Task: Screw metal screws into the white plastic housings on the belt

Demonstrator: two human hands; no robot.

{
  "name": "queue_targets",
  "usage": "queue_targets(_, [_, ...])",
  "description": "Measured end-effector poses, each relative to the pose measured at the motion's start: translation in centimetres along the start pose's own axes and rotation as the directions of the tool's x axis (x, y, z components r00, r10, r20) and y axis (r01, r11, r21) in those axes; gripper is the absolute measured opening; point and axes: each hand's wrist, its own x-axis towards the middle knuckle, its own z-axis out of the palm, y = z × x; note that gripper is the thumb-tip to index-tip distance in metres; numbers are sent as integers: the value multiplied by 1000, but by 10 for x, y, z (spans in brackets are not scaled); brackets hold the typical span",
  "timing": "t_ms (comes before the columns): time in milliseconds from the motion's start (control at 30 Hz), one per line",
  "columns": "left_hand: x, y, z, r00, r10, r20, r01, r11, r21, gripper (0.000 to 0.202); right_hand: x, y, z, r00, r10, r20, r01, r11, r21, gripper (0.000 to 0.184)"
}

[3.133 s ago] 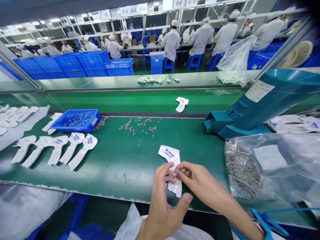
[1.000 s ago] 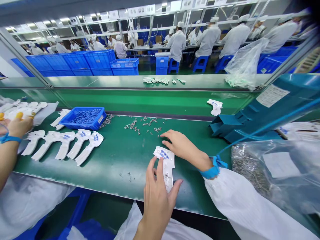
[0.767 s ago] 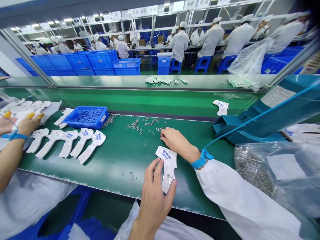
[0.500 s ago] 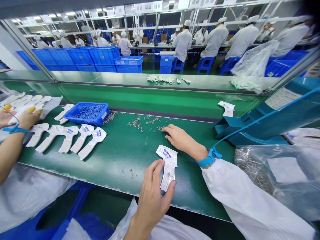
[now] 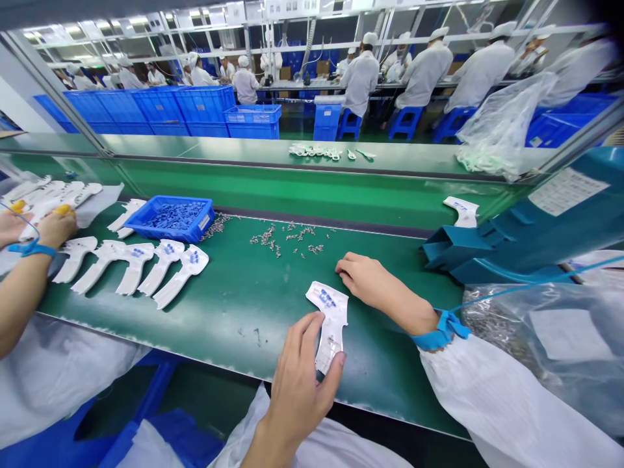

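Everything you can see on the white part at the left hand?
The white part is a bent, pistol-like shell, seemingly molded plastic, with a wide head and narrower handle. Small blue pieces sit in the head; dark bits in the handle are too small to identify. It lies flat on the green bench, head pointing away. The left hand's thumb and fingers flank the handle, apparently touching it.
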Motion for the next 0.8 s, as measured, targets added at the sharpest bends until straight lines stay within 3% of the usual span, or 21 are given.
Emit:
queue_targets(233, [1,2,-5,999,28,28,-28,1000,-5,62,-7,-1,-10,997,76,10,-76,997,-32,19])
queue_targets(367, [2,4,-5,998,55,31,-56,998,40,68,-32,-12,-20,996,74,-55,-59,970,235,18])
queue_targets(467, [2,6,-3,997,74,-14,-73,997,39,65,-59,-30,-24,998,63,-29,-41,870,491,16])
queue_targets(600, [4,10,2,988,76,-136,-78,997,-8,54,-84,-56,-21,989,129,75,-142,650,747,14])
queue_targets(700, [7,12,6,983,87,-161,-96,994,-46,49,-92,-66,-16,979,169,115,-185,497,848,13])
queue_targets(800, [9,14,7,985,80,-155,-93,993,-77,48,-95,-67,-12,976,177,130,-194,420,886,15])
